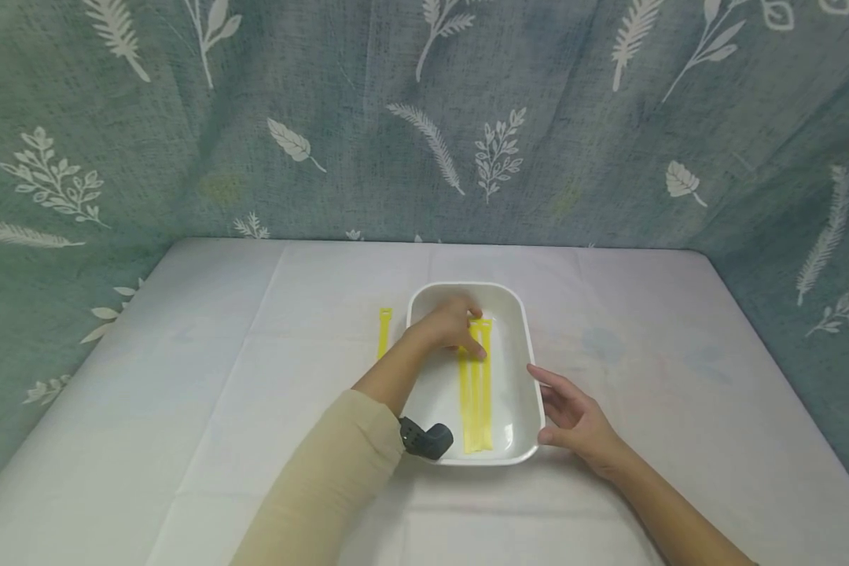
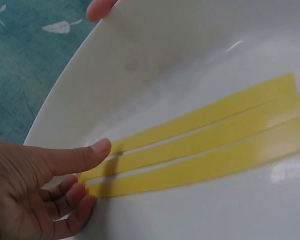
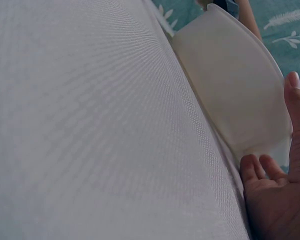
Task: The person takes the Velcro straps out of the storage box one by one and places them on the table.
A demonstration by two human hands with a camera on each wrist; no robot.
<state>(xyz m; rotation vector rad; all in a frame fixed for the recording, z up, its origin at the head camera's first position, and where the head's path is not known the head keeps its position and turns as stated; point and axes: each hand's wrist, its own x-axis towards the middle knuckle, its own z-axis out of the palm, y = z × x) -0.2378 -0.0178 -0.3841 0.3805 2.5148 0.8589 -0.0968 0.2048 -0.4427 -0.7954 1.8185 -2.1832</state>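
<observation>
Inside a white tray (image 1: 516,393), three yellow cable ties (image 2: 205,150) lie flat side by side. Reaching in over the tray's left wall, my left hand (image 1: 453,326) is at their far ends. Its thumb touches the outer tie, and its curved fingers touch the ends on the other side, with a gap between thumb and fingers. My right hand (image 1: 583,428) rests against the tray's right wall with spread fingers, the fingertips touching the tray's side in the right wrist view (image 3: 280,200). The left hand is slightly blurred in the head view.
Another yellow cable tie (image 1: 385,330) lies on the white tablecloth (image 1: 255,377), left of the tray, partly hidden by the left forearm. A black wrist camera (image 1: 426,440) overhangs the tray's near left corner. A green leaf-patterned curtain (image 1: 368,157) hangs behind the table.
</observation>
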